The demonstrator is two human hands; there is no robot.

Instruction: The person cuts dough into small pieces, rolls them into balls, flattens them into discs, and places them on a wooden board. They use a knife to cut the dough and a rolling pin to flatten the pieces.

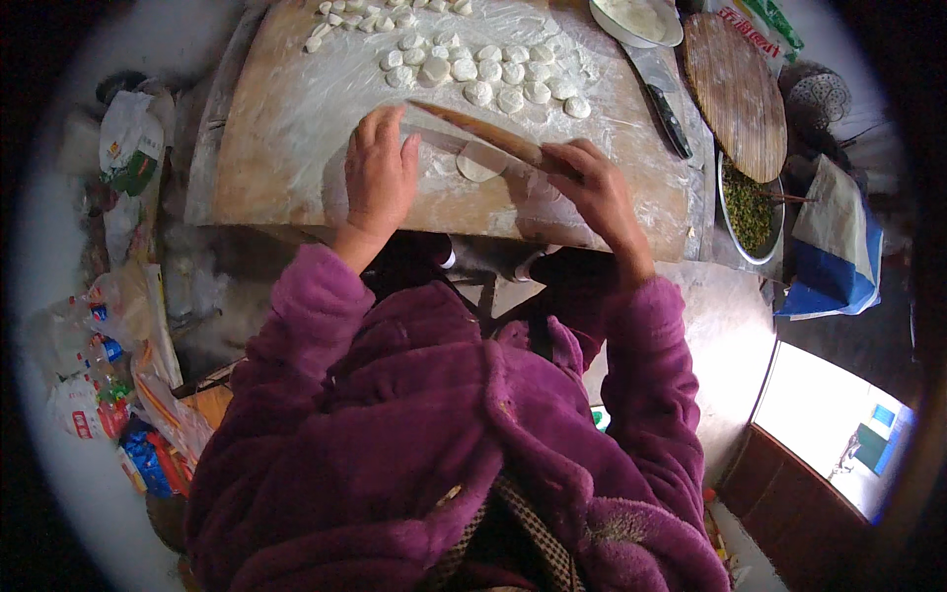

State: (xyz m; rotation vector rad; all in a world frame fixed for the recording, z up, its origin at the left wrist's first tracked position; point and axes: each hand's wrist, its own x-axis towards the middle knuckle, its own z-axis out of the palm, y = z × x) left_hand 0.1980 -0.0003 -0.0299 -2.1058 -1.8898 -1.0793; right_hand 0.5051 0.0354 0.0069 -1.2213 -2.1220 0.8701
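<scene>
My right hand (597,187) is closed round the right end of a tapered wooden rolling pin (473,126), which slants up to the left above the floured wooden board (266,168). Below the pin, near the board's front edge, lies a thin round dough wrapper (481,164). My left hand (380,173) is open beside the pin's far left tip, thumb apart from the fingers, with nothing visible in it. Several small flattened dough rounds (490,71) sit beyond the pin. Smaller unflattened dough pieces (370,22) are scattered at the far left.
At the board's right side lie a knife (663,111), a white bowl of flour (641,37) and a round slatted mat (735,94). A bowl of chopped green filling (752,217) stands near the mat, beside a blue-and-white bag (838,247). Plastic packages (99,365) crowd the left side.
</scene>
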